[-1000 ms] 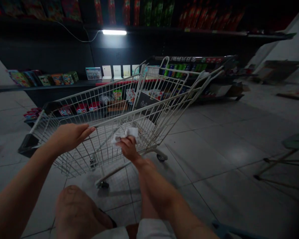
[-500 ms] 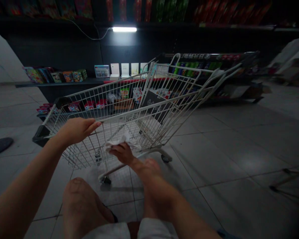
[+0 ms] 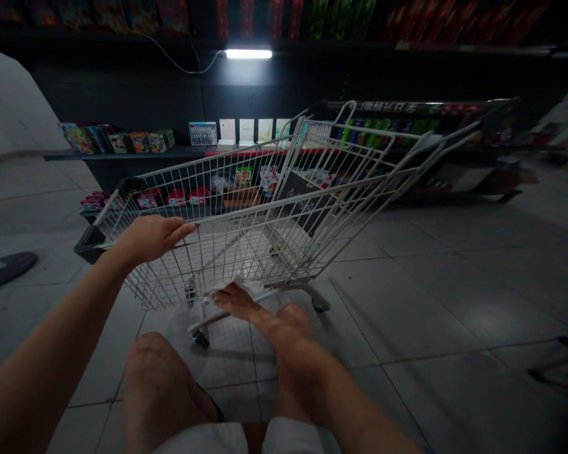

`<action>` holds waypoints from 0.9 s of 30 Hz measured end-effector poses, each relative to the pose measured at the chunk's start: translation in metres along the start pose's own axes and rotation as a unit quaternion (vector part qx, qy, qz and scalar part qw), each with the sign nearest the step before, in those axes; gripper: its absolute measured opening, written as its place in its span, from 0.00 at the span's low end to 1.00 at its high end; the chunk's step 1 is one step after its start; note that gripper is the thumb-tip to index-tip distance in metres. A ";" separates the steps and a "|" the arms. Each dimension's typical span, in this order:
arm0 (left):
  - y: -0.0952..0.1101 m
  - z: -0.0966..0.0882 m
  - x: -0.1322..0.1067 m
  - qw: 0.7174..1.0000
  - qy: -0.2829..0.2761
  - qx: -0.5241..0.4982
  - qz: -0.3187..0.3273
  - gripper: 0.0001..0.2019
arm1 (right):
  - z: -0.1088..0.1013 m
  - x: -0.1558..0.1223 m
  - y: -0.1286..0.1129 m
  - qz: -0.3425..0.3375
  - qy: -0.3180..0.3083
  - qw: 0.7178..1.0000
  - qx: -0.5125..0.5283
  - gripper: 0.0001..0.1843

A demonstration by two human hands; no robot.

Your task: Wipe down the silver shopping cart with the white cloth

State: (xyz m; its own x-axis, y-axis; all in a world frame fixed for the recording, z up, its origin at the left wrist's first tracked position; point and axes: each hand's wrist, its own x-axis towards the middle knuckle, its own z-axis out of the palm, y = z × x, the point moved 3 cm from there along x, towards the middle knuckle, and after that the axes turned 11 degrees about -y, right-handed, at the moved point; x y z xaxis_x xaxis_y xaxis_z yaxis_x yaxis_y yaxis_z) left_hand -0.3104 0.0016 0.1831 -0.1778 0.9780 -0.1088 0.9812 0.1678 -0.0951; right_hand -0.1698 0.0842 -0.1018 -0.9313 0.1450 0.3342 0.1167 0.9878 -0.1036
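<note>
White wire cart (image 3: 227, 252) dead ahead, near end low just past the knees, far end angled off to the right. Right hand (image 3: 239, 301) is down at the cart's lower near edge, fingers (image 3: 231, 301) together and flat over a crumpled white cloth (image 3: 227, 289), pressing it to the wires. Can't tell if it's pinched or just pressed, as most of it's under the hand. Left hand (image 3: 154, 239) is up on the top rail (image 3: 284, 203), arm reaching out, fingers together and curled over the wire, grip firmness unclear.

Around them: grey tile floor (image 3: 407, 302), dim w/ a soft shine on the right. Person's left knee (image 3: 149, 378) sits bare just below the cart. Far wall has a dark shelf (image 3: 123, 153) w/ colourful boxes (image 3: 132, 142), lit by a light tube (image 3: 248, 54). Packs (image 3: 180, 197) show through the wires, and a dark board (image 3: 303, 202) too; can't tell if that's in the cart or behind it. Top-row goods are cut off by the frame, labels too blurry to read. Dark flat thing (image 3: 4, 270) on the floor far left, hard to make out.
</note>
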 end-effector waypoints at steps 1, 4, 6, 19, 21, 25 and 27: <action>-0.002 0.000 0.000 1.000 0.001 -0.001 -0.001 0.29 | 0.002 -0.002 0.001 -0.018 -0.013 1.000 -0.003 0.09; -0.009 0.001 0.003 1.000 0.000 -0.014 -0.005 0.29 | -0.018 0.001 0.010 -0.072 -0.002 0.997 -0.016 0.09; -0.013 0.001 0.004 1.000 -0.002 -0.026 -0.004 0.29 | -0.041 0.009 0.021 -0.061 0.048 0.997 -0.029 0.10; -0.018 0.002 0.004 0.999 -0.005 -0.046 0.007 0.29 | -0.122 0.005 0.021 -0.045 0.233 0.964 -0.121 0.07; -0.018 0.002 0.004 0.999 -0.007 -0.045 0.009 0.28 | -0.167 0.018 0.031 0.030 0.331 0.935 -0.121 0.10; -0.016 0.000 0.003 0.999 -0.011 -0.029 0.005 0.28 | -0.167 0.029 0.040 0.046 0.355 0.925 -0.130 0.08; -0.014 -0.002 0.002 1.000 -0.014 -0.024 0.002 0.27 | -0.127 0.018 0.035 -0.006 0.290 0.947 -0.135 0.06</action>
State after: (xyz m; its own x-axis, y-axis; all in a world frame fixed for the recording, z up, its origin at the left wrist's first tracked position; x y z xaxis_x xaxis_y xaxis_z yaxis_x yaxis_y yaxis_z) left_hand -0.3240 0.0016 0.1857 -0.1761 0.9749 -0.1361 0.9841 0.1712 -0.0467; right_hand -0.1385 0.1287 0.0190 -0.5959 0.0639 0.8005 0.2652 0.9566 0.1211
